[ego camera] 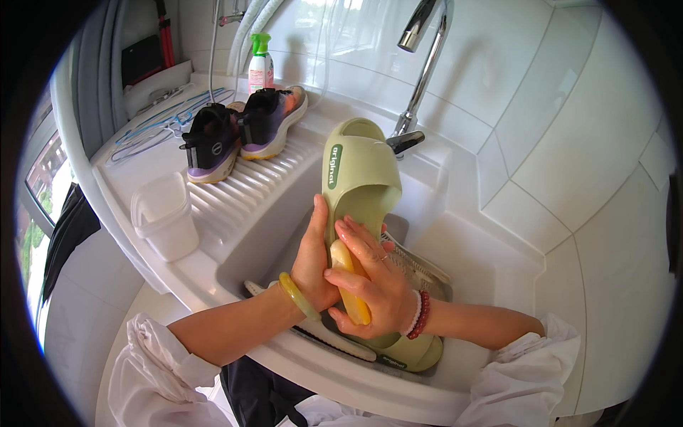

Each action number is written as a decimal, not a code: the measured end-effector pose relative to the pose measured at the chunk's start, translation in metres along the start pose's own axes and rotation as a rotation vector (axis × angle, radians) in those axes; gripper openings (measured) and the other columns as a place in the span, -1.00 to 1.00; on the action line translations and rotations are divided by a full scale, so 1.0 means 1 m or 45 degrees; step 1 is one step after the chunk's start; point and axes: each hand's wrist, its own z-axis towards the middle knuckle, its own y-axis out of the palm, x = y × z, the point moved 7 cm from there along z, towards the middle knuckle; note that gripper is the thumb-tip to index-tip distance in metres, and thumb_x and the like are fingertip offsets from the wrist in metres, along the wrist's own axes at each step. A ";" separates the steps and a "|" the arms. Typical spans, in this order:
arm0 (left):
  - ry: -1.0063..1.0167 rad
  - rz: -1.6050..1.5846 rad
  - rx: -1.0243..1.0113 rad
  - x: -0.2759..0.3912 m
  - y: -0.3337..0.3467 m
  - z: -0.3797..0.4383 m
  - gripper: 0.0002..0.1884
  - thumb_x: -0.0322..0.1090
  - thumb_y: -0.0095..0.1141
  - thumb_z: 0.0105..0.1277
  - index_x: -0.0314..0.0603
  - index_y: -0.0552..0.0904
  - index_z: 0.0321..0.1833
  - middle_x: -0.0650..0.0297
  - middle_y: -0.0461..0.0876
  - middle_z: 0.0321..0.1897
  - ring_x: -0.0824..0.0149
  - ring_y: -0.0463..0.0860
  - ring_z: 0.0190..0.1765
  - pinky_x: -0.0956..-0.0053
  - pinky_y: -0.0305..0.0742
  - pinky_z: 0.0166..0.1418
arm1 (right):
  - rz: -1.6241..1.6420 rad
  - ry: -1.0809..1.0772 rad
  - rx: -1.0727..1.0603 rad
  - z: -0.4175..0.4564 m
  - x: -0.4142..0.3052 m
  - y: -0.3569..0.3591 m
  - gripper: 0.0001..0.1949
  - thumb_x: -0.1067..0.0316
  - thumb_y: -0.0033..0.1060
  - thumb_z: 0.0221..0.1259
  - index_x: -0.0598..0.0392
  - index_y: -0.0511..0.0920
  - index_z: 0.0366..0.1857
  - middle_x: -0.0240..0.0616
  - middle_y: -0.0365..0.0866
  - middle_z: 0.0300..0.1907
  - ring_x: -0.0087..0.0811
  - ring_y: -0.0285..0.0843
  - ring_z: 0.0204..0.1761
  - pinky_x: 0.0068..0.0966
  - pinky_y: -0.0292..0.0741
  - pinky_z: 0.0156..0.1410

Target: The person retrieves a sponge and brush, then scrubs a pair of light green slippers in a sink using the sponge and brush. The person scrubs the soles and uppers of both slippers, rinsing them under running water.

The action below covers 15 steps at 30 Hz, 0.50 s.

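Note:
My left hand (311, 256) grips a pale green slide sandal (363, 160), its toe end pointing up and away from me over the sink. A yellow bar (349, 283), apparently soap, is in my right hand (376, 277). My right fingertips rest by the sandal's foot opening, and the bar lies against or very near its lower part, which my hands mostly hide. Below my right wrist, a matching green sandal (419, 355) sits in the sink. Partly hidden pale items with ridged edges (419, 261) are also in the basin; what they are is unclear.
The white sink (491, 267) has a chrome faucet (427, 69) at its back. On the ribbed drainboard (256, 187) stand a pair of dark sneakers (213, 141), a clear plastic tub (165, 219) and a green-topped spray bottle (261, 64). Wire hangers (160, 125) lie farther left.

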 end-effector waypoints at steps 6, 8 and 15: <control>0.111 -0.074 0.112 -0.008 0.011 0.003 -0.18 0.56 -0.29 0.52 0.04 0.49 0.46 0.19 0.63 0.25 0.19 0.61 0.32 0.17 0.55 0.42 | -0.217 -0.002 0.033 0.014 0.022 -0.018 -0.40 0.12 0.48 0.21 0.17 0.54 0.29 0.36 0.31 0.51 0.43 0.28 0.53 0.14 0.34 0.55; 0.113 -0.075 0.119 -0.008 0.010 0.002 -0.19 0.55 -0.28 0.53 0.04 0.49 0.47 0.18 0.63 0.25 0.18 0.62 0.31 0.15 0.56 0.41 | -0.266 -0.015 0.029 0.016 0.018 -0.019 -0.39 0.04 0.41 0.30 0.20 0.52 0.32 0.35 0.30 0.51 0.42 0.27 0.53 0.12 0.35 0.55; 0.116 0.089 -0.009 0.009 0.004 -0.001 -0.13 0.56 -0.34 0.52 -0.04 0.48 0.49 0.07 0.63 0.28 -0.01 0.61 0.36 -0.03 0.54 0.44 | -0.211 -0.261 -0.009 -0.008 -0.008 0.001 -0.42 0.27 0.59 0.10 0.11 0.55 0.24 0.40 0.28 0.51 0.43 0.35 0.50 0.16 0.37 0.57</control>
